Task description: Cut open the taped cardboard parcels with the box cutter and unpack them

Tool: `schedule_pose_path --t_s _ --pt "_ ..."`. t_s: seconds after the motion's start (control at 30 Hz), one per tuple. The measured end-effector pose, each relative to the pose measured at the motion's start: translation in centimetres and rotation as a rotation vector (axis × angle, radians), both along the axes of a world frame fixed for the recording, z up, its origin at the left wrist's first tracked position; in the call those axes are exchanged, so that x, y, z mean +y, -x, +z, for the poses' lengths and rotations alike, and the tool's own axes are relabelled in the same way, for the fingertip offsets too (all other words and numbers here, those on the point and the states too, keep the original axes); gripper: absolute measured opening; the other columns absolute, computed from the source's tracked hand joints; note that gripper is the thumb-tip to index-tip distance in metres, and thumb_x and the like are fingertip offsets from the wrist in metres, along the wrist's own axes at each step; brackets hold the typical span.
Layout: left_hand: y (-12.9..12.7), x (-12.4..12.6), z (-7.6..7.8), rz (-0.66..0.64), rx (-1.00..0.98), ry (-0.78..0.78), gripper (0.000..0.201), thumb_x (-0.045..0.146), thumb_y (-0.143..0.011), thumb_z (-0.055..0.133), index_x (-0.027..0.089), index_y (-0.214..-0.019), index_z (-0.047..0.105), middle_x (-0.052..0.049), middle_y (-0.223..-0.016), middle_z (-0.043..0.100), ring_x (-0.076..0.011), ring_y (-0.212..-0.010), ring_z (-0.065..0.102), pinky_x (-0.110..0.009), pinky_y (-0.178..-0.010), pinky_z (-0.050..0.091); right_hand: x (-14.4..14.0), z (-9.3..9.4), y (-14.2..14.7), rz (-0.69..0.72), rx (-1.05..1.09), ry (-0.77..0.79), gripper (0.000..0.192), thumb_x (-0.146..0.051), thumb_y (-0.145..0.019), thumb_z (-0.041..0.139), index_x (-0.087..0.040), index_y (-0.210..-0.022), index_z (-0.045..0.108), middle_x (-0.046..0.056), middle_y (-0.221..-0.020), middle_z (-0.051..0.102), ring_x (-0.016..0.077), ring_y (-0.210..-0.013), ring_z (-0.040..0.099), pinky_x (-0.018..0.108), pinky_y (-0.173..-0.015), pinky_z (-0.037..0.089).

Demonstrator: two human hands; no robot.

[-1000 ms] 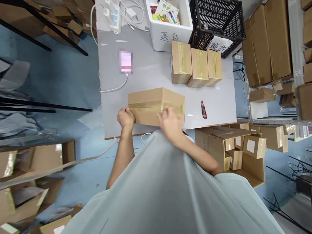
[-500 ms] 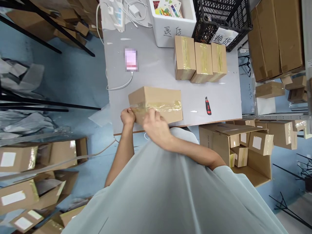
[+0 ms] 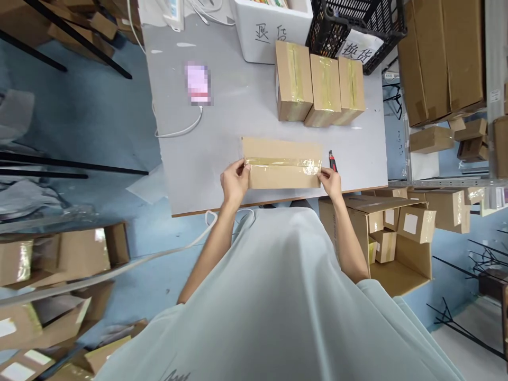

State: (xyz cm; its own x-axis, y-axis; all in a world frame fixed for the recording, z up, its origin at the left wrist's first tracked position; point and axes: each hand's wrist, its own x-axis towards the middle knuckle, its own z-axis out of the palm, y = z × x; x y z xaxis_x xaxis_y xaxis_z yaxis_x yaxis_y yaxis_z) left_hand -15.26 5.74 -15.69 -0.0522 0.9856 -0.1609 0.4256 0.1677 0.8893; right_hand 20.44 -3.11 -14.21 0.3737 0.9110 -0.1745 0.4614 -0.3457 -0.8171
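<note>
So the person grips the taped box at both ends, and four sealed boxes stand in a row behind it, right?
Not four: the head view shows three sealed boxes in that row. The left hand and right hand do grip the taped box at both ends.

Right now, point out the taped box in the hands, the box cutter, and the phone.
taped box point(image 3: 283, 177): head view, bare cardboard of its top face below the tape strip.
box cutter point(image 3: 332, 161): head view, its red-and-black body beside the box's right end.
phone point(image 3: 197, 83): head view, middle of its blurred screen.
</note>
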Motion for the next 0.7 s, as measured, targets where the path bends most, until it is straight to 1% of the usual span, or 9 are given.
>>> schedule_pose_path --t_s 0.07,0.13,0.23,0.33,0.4,0.47,0.53,0.6,0.7 --pt "-0.5 -0.4 0.1 0.031 -0.019 -0.035 0.029 0.020 -0.102 0.068 0.016 -0.131 0.075 -0.012 -0.135 0.084 -0.0274 -0.125 0.082 -0.040 -0.117 0.062 -0.3 -0.4 -0.3 -0.030 0.024 -0.037 0.029 -0.033 -0.092 0.076 -0.017 -0.116 0.084 0.016 -0.122 0.086 0.0303 -0.111 0.082 0.050 -0.111 0.066" --pt "-0.9 -0.5 0.0 0.071 -0.016 -0.048 0.028 0.015 -0.100 0.070 0.017 -0.128 0.070 -0.013 -0.133 0.084 -0.0266 -0.128 0.081 -0.040 -0.119 0.061 -0.2 -0.5 -0.8 -0.038 -0.003 -0.083 0.026 -0.030 -0.089 0.077 -0.019 -0.112 0.080 0.014 -0.118 0.086 0.0294 -0.108 0.082 0.049 -0.110 0.066" --pt "-1.8 -0.6 -0.7 0.126 0.075 0.024 0.023 0.015 -0.097 0.073 0.022 -0.117 0.065 -0.011 -0.126 0.083 -0.0268 -0.124 0.081 -0.042 -0.115 0.062 0.6 -1.0 -1.7 -0.029 -0.073 -0.096 0.016 -0.026 -0.087 0.074 -0.022 -0.102 0.075 0.012 -0.110 0.083 0.0281 -0.102 0.080 0.046 -0.105 0.066" --pt "-3.0 -1.1 -1.7 0.172 0.142 0.112 0.019 0.014 -0.094 0.071 0.026 -0.103 0.059 -0.009 -0.115 0.083 -0.0270 -0.112 0.083 -0.043 -0.107 0.063 1.4 -2.4 -2.2 0.001 -0.104 0.013 0.008 -0.024 -0.086 0.068 -0.024 -0.095 0.069 0.010 -0.106 0.080 0.0261 -0.096 0.077 0.042 -0.100 0.064" --pt "-3.9 -1.5 -2.4 0.203 0.159 0.164 0.022 0.010 -0.090 0.067 0.027 -0.095 0.054 -0.006 -0.101 0.081 -0.0271 -0.107 0.082 -0.042 -0.105 0.061 1.4 -3.7 -2.3 0.030 -0.100 0.099 0.005 -0.022 -0.084 0.065 -0.025 -0.088 0.063 0.007 -0.101 0.078 0.0247 -0.092 0.074 0.039 -0.096 0.062" --pt "-4.6 -2.1 -3.1 0.241 0.178 0.226 0.026 0.008 -0.085 0.066 0.028 -0.088 0.050 -0.003 -0.086 0.076 -0.0278 -0.104 0.081 -0.040 -0.104 0.059 1.2 -5.1 -2.4 0.056 -0.088 0.156 0.009 -0.020 -0.081 0.062 -0.027 -0.081 0.058 0.005 -0.094 0.076 0.0237 -0.087 0.070 0.037 -0.092 0.060" --pt "-5.2 -2.5 -3.7 0.278 0.187 0.272 0.027 0.008 -0.082 0.066 0.029 -0.087 0.049 -0.001 -0.079 0.071 -0.0282 -0.101 0.079 -0.040 -0.102 0.058 0.9 -6.3 -2.6 0.080 -0.067 0.193 0.012 -0.018 -0.079 0.060 -0.028 -0.078 0.054 0.005 -0.091 0.076 0.0233 -0.084 0.069 0.036 -0.090 0.059" --pt "-5.5 -2.9 -4.1 0.312 0.178 0.295 0.025 0.010 -0.080 0.066 0.028 -0.090 0.052 -0.001 -0.080 0.071 -0.0273 -0.101 0.079 -0.038 -0.101 0.058 0.7 -7.2 -3.0 0.112 -0.035 0.218 0.012 -0.016 -0.080 0.058 -0.028 -0.080 0.055 0.007 -0.096 0.077 0.0230 -0.085 0.071 0.034 -0.090 0.058" --pt "-5.8 -3.0 -4.2 0.349 0.141 0.325 0.026 0.014 -0.079 0.068 0.027 -0.097 0.055 -0.003 -0.092 0.076 -0.0250 -0.102 0.081 -0.037 -0.099 0.061 0.7 -8.0 -3.7 0.188 0.037 0.246 0.013 -0.014 -0.081 0.059 -0.026 -0.084 0.061 0.007 -0.102 0.082 0.0227 -0.088 0.076 0.033 -0.091 0.060"
